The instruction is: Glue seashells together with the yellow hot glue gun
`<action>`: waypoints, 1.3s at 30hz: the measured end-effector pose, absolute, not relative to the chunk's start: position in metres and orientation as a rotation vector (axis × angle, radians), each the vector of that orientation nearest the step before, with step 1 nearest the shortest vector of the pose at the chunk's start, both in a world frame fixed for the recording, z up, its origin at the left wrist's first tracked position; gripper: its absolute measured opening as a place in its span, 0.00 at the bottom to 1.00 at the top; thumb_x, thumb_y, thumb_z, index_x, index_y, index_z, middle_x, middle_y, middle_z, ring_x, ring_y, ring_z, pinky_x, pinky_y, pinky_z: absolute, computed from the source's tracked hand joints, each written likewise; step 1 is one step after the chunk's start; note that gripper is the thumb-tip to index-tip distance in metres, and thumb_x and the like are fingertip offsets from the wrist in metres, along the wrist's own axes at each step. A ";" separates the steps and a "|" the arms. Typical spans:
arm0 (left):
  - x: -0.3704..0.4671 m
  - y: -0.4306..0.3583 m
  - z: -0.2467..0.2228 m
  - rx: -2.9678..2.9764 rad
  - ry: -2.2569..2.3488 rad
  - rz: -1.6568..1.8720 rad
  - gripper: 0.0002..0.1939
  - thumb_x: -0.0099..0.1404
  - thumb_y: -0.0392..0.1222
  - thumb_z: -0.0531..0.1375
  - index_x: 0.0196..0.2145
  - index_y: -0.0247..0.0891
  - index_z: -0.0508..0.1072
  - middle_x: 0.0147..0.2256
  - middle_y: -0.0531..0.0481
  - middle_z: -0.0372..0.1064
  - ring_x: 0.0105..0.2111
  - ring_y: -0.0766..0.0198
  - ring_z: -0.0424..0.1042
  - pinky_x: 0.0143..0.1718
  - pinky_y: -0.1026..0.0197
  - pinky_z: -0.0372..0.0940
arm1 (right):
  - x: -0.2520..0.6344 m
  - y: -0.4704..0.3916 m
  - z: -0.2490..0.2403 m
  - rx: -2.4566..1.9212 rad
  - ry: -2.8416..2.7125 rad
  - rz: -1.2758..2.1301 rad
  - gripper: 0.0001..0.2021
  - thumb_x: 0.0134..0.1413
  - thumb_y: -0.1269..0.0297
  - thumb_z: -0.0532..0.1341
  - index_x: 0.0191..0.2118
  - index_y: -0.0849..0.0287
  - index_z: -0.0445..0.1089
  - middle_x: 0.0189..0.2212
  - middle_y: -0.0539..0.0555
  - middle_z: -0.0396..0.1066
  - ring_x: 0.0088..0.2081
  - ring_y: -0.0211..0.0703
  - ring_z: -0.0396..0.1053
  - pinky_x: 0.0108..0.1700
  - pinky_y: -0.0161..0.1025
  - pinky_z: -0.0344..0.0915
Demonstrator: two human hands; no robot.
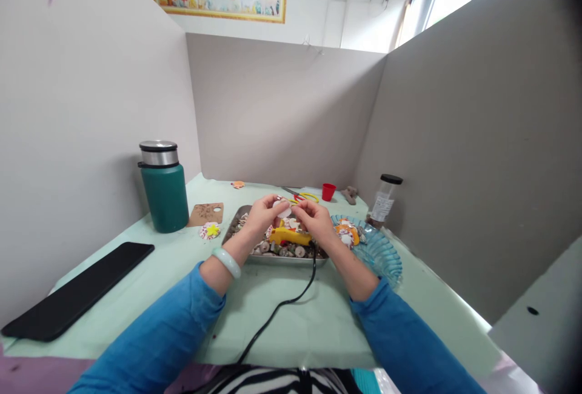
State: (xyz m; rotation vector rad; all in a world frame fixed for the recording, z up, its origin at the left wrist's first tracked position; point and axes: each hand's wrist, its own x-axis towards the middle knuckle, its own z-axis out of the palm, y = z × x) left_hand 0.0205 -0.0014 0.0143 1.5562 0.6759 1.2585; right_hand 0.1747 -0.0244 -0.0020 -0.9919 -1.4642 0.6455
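Note:
My left hand (262, 214) pinches a small white disc (282, 209) above a metal tray (240, 217). Close beside the disc, the thumb and fingers of my right hand (314, 219) are pressed together; whatever they hold is too small to make out. Under both hands, the tray holds several shell-like and round pieces (285, 251). A yellow glue gun (291, 236) with a red trigger lies across these pieces, and its black cord (282, 304) runs over the table to the front edge.
Right of the tray is a blue ribbed plate (379, 254) with decorated pieces (348, 233). Behind stand scissors (304, 197), a red cup (328, 192) and a black-lidded jar (384, 200). Leftward are a green flask (164, 194), cardboard (206, 214), a flower piece (210, 231) and a black slab (82, 291).

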 end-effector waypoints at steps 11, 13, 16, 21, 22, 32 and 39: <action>0.023 -0.004 0.014 1.413 0.643 1.216 0.17 0.50 0.49 0.66 0.34 0.35 0.73 0.28 0.54 0.66 0.15 0.78 0.53 0.15 0.69 0.51 | 0.172 -0.027 -0.003 -1.037 -1.556 0.559 0.15 0.50 0.52 0.59 0.23 0.57 0.63 0.16 0.45 0.59 0.18 0.34 0.55 0.22 0.33 0.53; 0.022 -0.001 0.012 1.451 0.697 1.237 0.19 0.49 0.50 0.67 0.35 0.35 0.73 0.30 0.53 0.68 0.16 0.77 0.55 0.16 0.68 0.53 | 0.173 -0.026 -0.003 -1.045 -1.520 0.529 0.14 0.50 0.52 0.59 0.23 0.57 0.63 0.16 0.45 0.59 0.19 0.35 0.55 0.22 0.34 0.53; 0.020 0.003 0.012 1.525 0.753 1.229 0.21 0.47 0.50 0.67 0.35 0.34 0.74 0.30 0.52 0.69 0.17 0.76 0.56 0.16 0.68 0.54 | 0.175 -0.025 -0.002 -1.078 -1.489 0.470 0.14 0.50 0.53 0.58 0.23 0.57 0.64 0.16 0.46 0.59 0.20 0.36 0.56 0.23 0.34 0.53; 0.018 0.006 0.012 1.625 0.798 1.163 0.19 0.49 0.51 0.66 0.35 0.34 0.75 0.29 0.51 0.69 0.17 0.75 0.57 0.16 0.68 0.54 | 0.177 -0.026 -0.003 -1.122 -1.544 0.237 0.12 0.52 0.57 0.57 0.23 0.57 0.63 0.18 0.48 0.62 0.22 0.37 0.58 0.26 0.35 0.55; 0.018 0.006 0.012 1.636 0.813 1.160 0.19 0.49 0.51 0.66 0.34 0.34 0.75 0.29 0.51 0.69 0.17 0.75 0.57 0.16 0.68 0.54 | 0.177 -0.027 -0.004 -1.132 -1.571 0.177 0.12 0.52 0.58 0.57 0.23 0.57 0.63 0.19 0.48 0.62 0.22 0.37 0.58 0.27 0.35 0.55; 0.015 0.012 0.010 1.737 0.890 1.120 0.18 0.50 0.52 0.65 0.31 0.33 0.77 0.27 0.49 0.71 0.18 0.72 0.58 0.16 0.68 0.53 | 0.175 -0.029 -0.008 -1.189 -1.697 -0.092 0.09 0.54 0.62 0.55 0.25 0.56 0.64 0.21 0.49 0.66 0.24 0.38 0.61 0.29 0.35 0.56; 0.015 0.009 0.012 1.741 0.880 1.132 0.15 0.50 0.49 0.65 0.29 0.34 0.77 0.23 0.51 0.70 0.16 0.72 0.57 0.14 0.68 0.52 | 0.176 -0.030 -0.008 -1.171 -1.697 -0.093 0.09 0.54 0.62 0.56 0.25 0.56 0.64 0.21 0.49 0.66 0.24 0.38 0.61 0.29 0.36 0.56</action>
